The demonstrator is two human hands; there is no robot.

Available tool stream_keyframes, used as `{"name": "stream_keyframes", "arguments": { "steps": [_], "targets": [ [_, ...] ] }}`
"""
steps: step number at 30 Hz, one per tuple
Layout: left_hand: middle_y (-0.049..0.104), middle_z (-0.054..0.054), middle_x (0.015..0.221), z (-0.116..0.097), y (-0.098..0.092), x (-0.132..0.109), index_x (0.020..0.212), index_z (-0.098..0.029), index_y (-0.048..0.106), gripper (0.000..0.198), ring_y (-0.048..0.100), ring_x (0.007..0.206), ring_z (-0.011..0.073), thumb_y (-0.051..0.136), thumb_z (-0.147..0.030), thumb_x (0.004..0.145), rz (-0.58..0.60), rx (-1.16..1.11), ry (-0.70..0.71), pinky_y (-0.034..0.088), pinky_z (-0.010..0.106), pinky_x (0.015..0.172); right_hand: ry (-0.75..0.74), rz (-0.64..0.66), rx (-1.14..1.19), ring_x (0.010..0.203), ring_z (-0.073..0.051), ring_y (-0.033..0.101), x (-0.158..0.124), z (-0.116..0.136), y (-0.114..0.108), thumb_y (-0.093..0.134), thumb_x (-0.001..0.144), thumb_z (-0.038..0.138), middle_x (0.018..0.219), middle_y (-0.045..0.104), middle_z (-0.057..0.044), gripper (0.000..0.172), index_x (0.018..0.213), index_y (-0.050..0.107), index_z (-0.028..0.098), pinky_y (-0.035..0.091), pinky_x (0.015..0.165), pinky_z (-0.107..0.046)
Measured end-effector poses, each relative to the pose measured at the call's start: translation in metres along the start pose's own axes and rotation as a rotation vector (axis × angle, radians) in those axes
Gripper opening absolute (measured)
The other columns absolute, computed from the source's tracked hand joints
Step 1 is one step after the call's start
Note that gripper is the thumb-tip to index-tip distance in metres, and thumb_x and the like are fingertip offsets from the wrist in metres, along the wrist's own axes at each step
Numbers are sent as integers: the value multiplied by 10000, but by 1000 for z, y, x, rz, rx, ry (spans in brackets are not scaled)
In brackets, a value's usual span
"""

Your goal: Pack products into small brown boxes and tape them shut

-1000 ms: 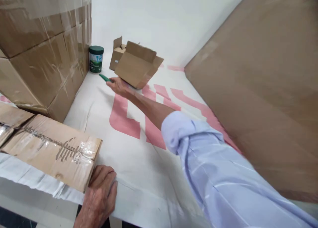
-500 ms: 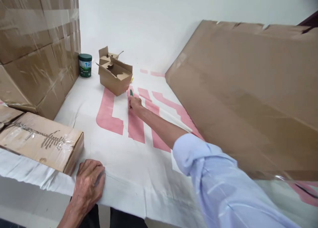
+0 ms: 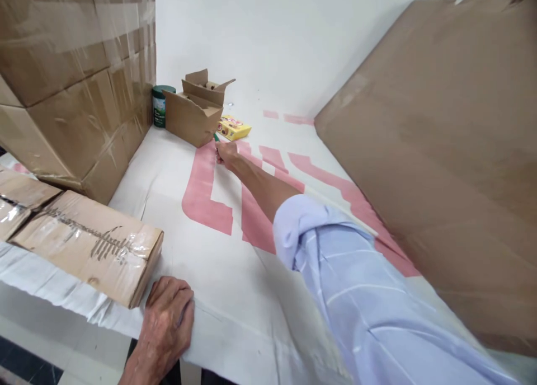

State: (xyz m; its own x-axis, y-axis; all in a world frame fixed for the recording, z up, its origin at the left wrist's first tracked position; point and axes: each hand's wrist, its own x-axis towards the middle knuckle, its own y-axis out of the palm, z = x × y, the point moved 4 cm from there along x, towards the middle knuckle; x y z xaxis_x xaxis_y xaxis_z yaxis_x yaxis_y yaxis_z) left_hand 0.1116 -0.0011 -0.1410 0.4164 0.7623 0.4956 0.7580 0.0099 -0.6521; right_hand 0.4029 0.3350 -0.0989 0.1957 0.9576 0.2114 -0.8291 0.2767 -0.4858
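My right hand (image 3: 226, 153) is closed on a small green object (image 3: 216, 137), its arm stretched far over the table. Just beyond it stands an open brown carton (image 3: 191, 119) with raised flaps, and the green object's tip is near that carton's lower corner. A yellow box (image 3: 234, 127) lies right behind the hand. At the table's front edge, my left hand (image 3: 170, 315) rests on the white cloth (image 3: 210, 273) with its fingers curled; whether anything is under them is hidden.
Stacked taped cartons (image 3: 75, 83) rise at the left, with a flat taped carton (image 3: 88, 239) before them. A green tub (image 3: 159, 108) stands behind the open carton. A large brown cardboard piece (image 3: 440, 150) leans at the right. The cloth has pink shapes (image 3: 210, 214).
The view has shifted, moving the table's things rightward. My right hand has pushed the open carton leftward or come nearer its corner; which is unclear. More of the yellow box shows.
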Motion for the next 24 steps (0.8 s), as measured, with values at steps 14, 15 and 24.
{"name": "stream_keyframes", "arguments": {
  "steps": [14,15,24],
  "targets": [
    [764,108,989,-15,-19,-10,1056,-195,745,230,734,917,230,573,-75,959,-153,62,182,625,360,814,127,88,38,707,-192,584,-263,21,-35,664,837,450,769,642,0,322,1008,722,183,479,625,-310],
    [764,111,1009,-24,-29,-10,1071,-200,744,224,733,949,234,580,-86,969,-179,100,205,620,373,849,71,91,5,739,-209,612,-284,18,-36,650,832,472,806,673,-15,348,1021,725,190,496,654,-325],
    [657,160,1490,-4,-161,48,1281,-245,727,469,502,1482,442,757,-508,893,-136,533,-141,342,618,1228,-81,-6,-314,1063,-348,766,-402,-14,-52,567,906,406,1209,799,-145,427,1270,708,232,609,936,-496]
  ]
}}
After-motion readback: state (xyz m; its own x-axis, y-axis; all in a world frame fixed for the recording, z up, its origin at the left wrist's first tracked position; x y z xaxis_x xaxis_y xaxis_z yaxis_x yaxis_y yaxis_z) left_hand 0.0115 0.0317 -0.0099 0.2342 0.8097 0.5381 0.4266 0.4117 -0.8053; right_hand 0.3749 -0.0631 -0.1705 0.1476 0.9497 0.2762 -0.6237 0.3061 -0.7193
